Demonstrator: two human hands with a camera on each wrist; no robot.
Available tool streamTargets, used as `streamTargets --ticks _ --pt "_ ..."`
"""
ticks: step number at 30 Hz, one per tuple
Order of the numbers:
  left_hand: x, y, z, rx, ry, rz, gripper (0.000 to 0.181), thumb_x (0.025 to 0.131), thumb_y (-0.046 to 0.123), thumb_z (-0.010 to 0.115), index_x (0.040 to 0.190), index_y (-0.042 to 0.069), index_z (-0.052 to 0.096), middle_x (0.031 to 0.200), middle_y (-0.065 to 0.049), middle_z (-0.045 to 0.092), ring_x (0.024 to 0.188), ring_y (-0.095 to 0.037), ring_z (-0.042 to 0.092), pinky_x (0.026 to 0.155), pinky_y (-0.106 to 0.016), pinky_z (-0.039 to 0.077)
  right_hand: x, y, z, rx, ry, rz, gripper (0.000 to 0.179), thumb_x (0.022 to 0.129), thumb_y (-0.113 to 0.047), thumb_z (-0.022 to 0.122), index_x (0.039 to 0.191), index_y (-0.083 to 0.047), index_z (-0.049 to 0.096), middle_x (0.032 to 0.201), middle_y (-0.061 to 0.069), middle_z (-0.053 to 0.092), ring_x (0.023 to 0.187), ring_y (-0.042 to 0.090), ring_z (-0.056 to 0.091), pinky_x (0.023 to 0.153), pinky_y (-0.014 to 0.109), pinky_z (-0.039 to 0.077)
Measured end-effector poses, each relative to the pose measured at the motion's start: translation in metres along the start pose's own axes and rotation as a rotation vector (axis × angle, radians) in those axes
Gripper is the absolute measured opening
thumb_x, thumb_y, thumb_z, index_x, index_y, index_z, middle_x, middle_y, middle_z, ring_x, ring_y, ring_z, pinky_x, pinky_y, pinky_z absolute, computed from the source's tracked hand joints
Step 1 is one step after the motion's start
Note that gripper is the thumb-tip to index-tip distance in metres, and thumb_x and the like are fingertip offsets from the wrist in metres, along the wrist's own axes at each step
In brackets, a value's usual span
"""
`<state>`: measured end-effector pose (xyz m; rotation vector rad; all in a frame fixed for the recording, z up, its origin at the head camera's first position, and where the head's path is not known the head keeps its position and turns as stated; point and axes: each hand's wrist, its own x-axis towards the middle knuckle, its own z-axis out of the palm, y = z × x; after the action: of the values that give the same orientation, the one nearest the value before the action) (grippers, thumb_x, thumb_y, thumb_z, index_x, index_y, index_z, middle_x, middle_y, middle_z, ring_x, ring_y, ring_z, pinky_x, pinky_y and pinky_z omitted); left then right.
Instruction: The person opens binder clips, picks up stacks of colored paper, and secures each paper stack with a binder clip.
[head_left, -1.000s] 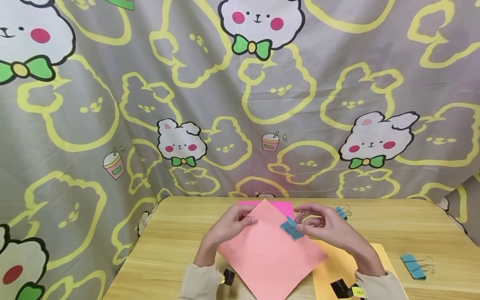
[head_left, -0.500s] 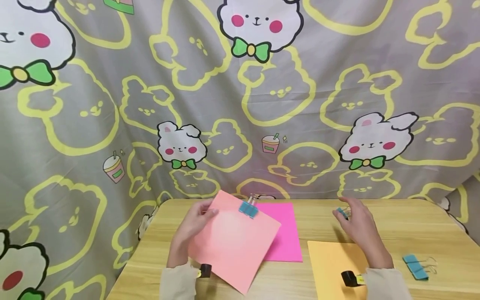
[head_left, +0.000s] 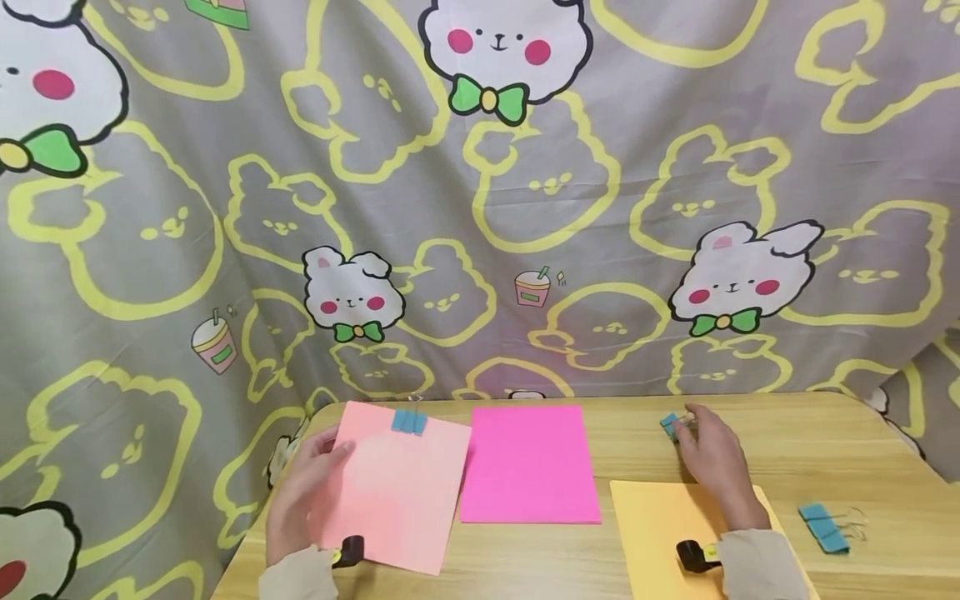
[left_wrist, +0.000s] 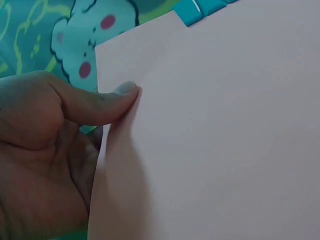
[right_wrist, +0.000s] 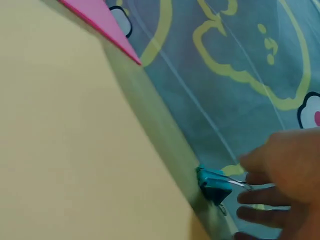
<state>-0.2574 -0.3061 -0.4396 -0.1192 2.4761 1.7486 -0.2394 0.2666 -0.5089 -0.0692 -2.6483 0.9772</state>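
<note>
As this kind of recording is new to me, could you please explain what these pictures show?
There is no robot here, only a person's two bare hands. The wide picture is taken from the head, looking forward and down; the two close ones are taken from the wrists, one for each hand.

The left hand holds a light pink sheet by its side edge; a blue binder clip grips the sheet's top. On the wood-grain table lie a magenta sheet, a yellow sheet and a second clip. The right hand is at a third clip; whether it touches it is hard to tell.
</note>
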Motion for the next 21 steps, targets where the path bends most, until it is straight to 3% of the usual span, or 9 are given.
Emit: streamTargets --ticks 2,5,9,13,17,21 --pt "-0.004 -0.006 -0.007 -0.003 0.011 -0.034 0.044 0.108 0.012 0.050 0.148 -0.006 0.045 0.120 -0.018 0.063 0.099 -0.023 0.062 0.083 -0.034 0.051 -0.001 -0.002 0.003 0.000 0.087 -0.003 0.039 0.105 -0.014 0.054 0.133 0.013 0.054 0.123 0.038 0.061 0.105 0.054 0.062 0.079 0.064 0.051" --pt "-0.005 -0.012 -0.009 -0.084 0.008 -0.087 0.042 0.108 0.011 0.048 0.147 -0.005 0.045 0.118 -0.018 0.065 0.099 -0.025 0.063 0.084 -0.037 0.052 -0.003 -0.005 0.006 -0.015 0.208 0.020 0.024 0.100 -0.009 0.062 0.115 0.009 0.066 0.104 0.028 0.071 0.087 0.045 0.070 0.069 0.057 0.053" --pt "0.000 -0.018 -0.003 -0.149 -0.002 -0.124 0.043 0.108 0.011 0.047 0.148 -0.003 0.044 0.116 -0.018 0.066 0.097 -0.029 0.065 0.082 -0.042 0.054 -0.004 -0.005 0.003 -0.023 0.237 0.092 0.020 0.096 -0.010 0.068 0.108 0.006 0.069 0.092 0.021 0.073 0.077 0.040 0.068 0.060 0.049 0.049" --pt "0.007 -0.023 0.003 -0.040 0.040 -0.084 0.037 0.107 0.006 0.048 0.141 -0.009 0.049 0.108 -0.019 0.067 0.089 -0.025 0.065 0.076 -0.037 0.053 -0.003 -0.004 -0.003 0.002 0.218 0.142 0.023 0.095 -0.011 0.070 0.111 0.005 0.071 0.092 0.020 0.074 0.081 0.041 0.068 0.062 0.047 0.047" --pt "0.015 -0.027 0.005 0.073 0.127 -0.024 0.028 0.101 -0.002 0.055 0.124 -0.018 0.056 0.094 -0.019 0.070 0.077 -0.021 0.065 0.067 -0.032 0.052 -0.003 -0.007 -0.009 0.022 0.227 0.143 0.020 0.094 -0.011 0.071 0.107 0.004 0.074 0.088 0.018 0.075 0.082 0.042 0.068 0.066 0.049 0.046" --pt "0.019 -0.029 0.009 0.150 0.199 -0.006 0.023 0.095 -0.002 0.062 0.111 -0.018 0.061 0.082 -0.012 0.068 0.070 -0.016 0.059 0.063 -0.029 0.048 -0.004 -0.008 -0.016 0.030 0.201 0.130 0.017 0.095 -0.012 0.071 0.102 0.004 0.074 0.088 0.019 0.074 0.085 0.043 0.066 0.072 0.054 0.045"
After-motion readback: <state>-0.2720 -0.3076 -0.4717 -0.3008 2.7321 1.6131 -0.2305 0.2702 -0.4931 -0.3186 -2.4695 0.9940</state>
